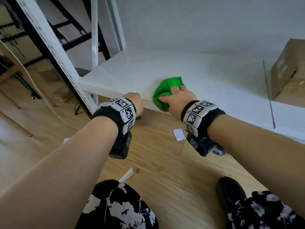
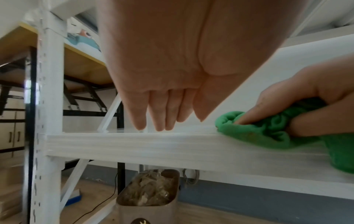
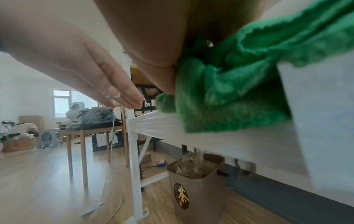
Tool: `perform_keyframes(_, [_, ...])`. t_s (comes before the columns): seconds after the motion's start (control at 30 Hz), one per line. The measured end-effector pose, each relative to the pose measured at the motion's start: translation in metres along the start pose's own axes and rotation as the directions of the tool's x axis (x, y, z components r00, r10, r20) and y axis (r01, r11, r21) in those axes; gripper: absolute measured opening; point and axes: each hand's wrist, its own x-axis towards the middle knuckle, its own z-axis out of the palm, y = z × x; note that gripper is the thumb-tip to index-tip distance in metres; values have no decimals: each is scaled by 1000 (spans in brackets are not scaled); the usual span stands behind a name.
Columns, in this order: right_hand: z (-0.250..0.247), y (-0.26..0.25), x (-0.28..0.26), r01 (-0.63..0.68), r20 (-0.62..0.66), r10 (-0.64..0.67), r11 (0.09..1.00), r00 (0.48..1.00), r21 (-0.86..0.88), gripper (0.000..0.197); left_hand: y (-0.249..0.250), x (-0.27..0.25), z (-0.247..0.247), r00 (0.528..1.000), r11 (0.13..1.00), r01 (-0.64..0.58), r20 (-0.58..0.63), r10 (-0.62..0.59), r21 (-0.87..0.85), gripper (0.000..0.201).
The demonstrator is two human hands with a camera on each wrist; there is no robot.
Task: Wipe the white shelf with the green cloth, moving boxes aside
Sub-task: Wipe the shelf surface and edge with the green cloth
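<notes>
The white shelf (image 1: 140,70) runs from the left post to the right edge of the head view. A bunched green cloth (image 1: 165,93) lies at its front edge and partly hangs over the lip. My right hand (image 1: 176,98) grips the cloth (image 2: 268,130) and presses it on the board (image 2: 134,145). My left hand (image 1: 134,101) hovers just left of it at the shelf edge, fingers (image 2: 159,115) straight and together, holding nothing. In the right wrist view the cloth (image 3: 229,91) fills the upper right beside the left hand (image 3: 107,84). A cardboard box (image 1: 288,70) stands at the shelf's far right.
A white perforated upright (image 1: 54,52) frames the shelf's left end. A thin grey rod (image 1: 268,93) leans across the shelf near the box. Below the shelf stands a brown paper bag (image 3: 193,181) stuffed with wrapping. Wooden floor with a white card (image 1: 179,134) lies under my arms.
</notes>
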Motion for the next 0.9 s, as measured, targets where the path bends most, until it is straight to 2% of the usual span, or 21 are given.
perform_keyframes(0.17, [-10,-23,26,71,40,-69,996,997,-62,45,-10,16,3,998,996,11,-53,-16,-83,37])
perform_keyframes(0.33, [-8,-50,57,111,-14,-113,989,994,-100,39,-18,26,5,999,996,18,-44,-22,-89,33])
perform_keyframes(0.43, [0,-37,43,157,-42,-162,982,986,-104,38,-21,23,5,998,995,33,-57,-38,-90,32])
perform_keyframes(0.47, [5,-31,31,160,-95,-170,982,981,-104,36,-20,21,4,998,997,37,-51,-41,-75,28])
perform_keyframes(0.53, [14,-19,0,114,-106,-129,984,986,-137,42,-17,18,3,999,998,20,-40,-22,-53,22])
perform_keyframes(0.6, [21,4,-21,99,-111,-118,982,987,-162,39,-9,16,1,998,999,-18,-53,16,-50,27])
perform_keyframes(0.67, [17,26,-29,66,-68,-67,998,995,-13,39,0,13,1,998,997,-46,-48,43,-64,32])
perform_keyframes(0.7, [13,33,-30,36,-89,-31,998,996,56,40,6,11,0,997,995,-64,-49,60,-74,34])
perform_keyframes(0.8, [10,39,-27,4,-124,7,996,992,88,43,21,10,-3,992,991,-120,-56,116,-61,37])
perform_keyframes(0.9, [6,61,-26,-126,-27,129,987,991,102,45,36,10,-6,981,982,-185,-63,182,-41,33])
